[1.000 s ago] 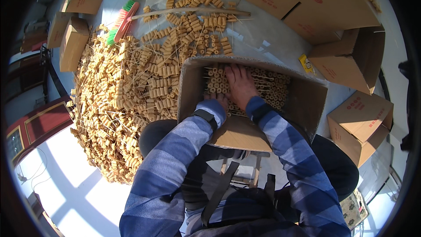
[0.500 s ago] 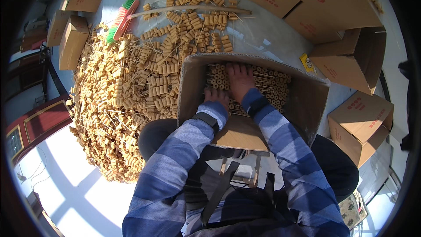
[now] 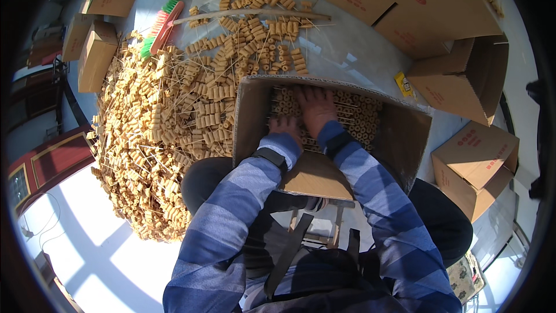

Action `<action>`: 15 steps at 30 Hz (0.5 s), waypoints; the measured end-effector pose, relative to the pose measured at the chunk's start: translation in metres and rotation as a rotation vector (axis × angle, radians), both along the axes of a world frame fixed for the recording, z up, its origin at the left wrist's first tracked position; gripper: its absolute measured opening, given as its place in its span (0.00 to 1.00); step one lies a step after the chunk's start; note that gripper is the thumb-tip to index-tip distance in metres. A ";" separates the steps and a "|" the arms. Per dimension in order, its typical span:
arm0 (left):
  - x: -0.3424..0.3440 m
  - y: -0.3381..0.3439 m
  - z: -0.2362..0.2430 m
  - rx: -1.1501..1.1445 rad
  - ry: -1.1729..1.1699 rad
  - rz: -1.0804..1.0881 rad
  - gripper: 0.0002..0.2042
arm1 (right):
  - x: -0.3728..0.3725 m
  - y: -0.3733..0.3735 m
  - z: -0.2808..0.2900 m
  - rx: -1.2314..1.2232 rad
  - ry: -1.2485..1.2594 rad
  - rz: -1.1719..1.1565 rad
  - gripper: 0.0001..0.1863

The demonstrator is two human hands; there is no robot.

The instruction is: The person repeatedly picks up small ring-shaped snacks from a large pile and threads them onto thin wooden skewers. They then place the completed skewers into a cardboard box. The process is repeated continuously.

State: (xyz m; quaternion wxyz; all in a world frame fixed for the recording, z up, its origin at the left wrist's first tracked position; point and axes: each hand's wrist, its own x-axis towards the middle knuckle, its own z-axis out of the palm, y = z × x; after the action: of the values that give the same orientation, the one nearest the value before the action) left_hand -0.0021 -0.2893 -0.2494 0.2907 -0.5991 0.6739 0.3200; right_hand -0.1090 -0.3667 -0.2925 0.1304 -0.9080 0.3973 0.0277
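Observation:
An open cardboard box rests between my knees, holding rows of tan ring-shaped pieces on thin sticks. My right hand lies on the packed sticks near the box's far wall, its fingers stretched forward and a little apart. Nearer to me and to the left, my left hand presses on the same layer with its fingers spread. Neither hand has a stick visibly gripped; the fingertips are partly in shadow. Dark bands circle both wrists.
Left of the box spreads a large heap of skewered tan pieces. A broom with a red and green head lies across its far part. More cardboard boxes stand at the right and far left. A yellow packet lies beyond the box.
The box has shifted slightly toward me and to the left. My right fingers have moved a little left along the far wall; my left hand stays nearly in place.

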 end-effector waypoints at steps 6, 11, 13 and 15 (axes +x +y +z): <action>0.003 -0.009 0.011 -0.022 0.018 0.038 0.25 | -0.003 0.009 0.025 -0.060 -0.068 -0.048 0.33; 0.000 -0.045 0.077 0.074 0.000 0.070 0.25 | -0.037 -0.003 0.040 0.161 -0.048 -0.065 0.33; 0.015 -0.057 0.121 -0.017 0.172 0.140 0.26 | -0.045 -0.006 0.036 0.224 -0.097 -0.066 0.30; 0.044 -0.047 0.171 -0.393 0.376 0.265 0.25 | -0.044 -0.009 0.025 0.311 -0.083 -0.039 0.34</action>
State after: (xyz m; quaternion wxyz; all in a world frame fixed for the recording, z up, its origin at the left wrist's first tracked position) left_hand 0.0414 -0.3368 -0.0789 -0.0048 -0.6569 0.6808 0.3240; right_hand -0.1528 -0.3752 -0.2671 0.2861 -0.8692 0.4003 0.0490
